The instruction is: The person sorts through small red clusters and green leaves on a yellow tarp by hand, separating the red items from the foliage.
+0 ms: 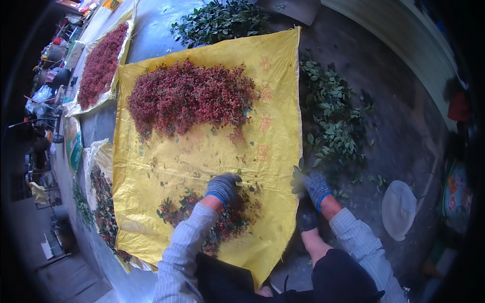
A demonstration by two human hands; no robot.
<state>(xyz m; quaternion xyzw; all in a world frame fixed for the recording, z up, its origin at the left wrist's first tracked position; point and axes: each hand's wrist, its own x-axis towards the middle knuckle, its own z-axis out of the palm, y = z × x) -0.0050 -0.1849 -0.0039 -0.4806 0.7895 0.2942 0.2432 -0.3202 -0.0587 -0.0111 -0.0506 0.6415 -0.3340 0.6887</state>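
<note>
Both my hands wear grey knitted gloves with blue cuffs. My left hand [222, 188] is closed over a loose pile of red berry clusters mixed with leaves [230, 224]; what its fingers hold is hidden. At the right edge of the yellow woven sheet [192, 156], my right hand [316, 188] is closed on a few dark green leaves [297, 179], slightly blurred. Farther up the sheet lies a large heap of red berry clusters [192, 98]. Small bits of leaf and stem are scattered between the two piles.
Green leaves [336, 116] lie heaped on the dark floor right of the sheet, with another leaf pile [222, 22] beyond it. A pale round hat-like item [399, 209] rests at right. More berries [102, 65] cover a pale sheet at far left, near household clutter.
</note>
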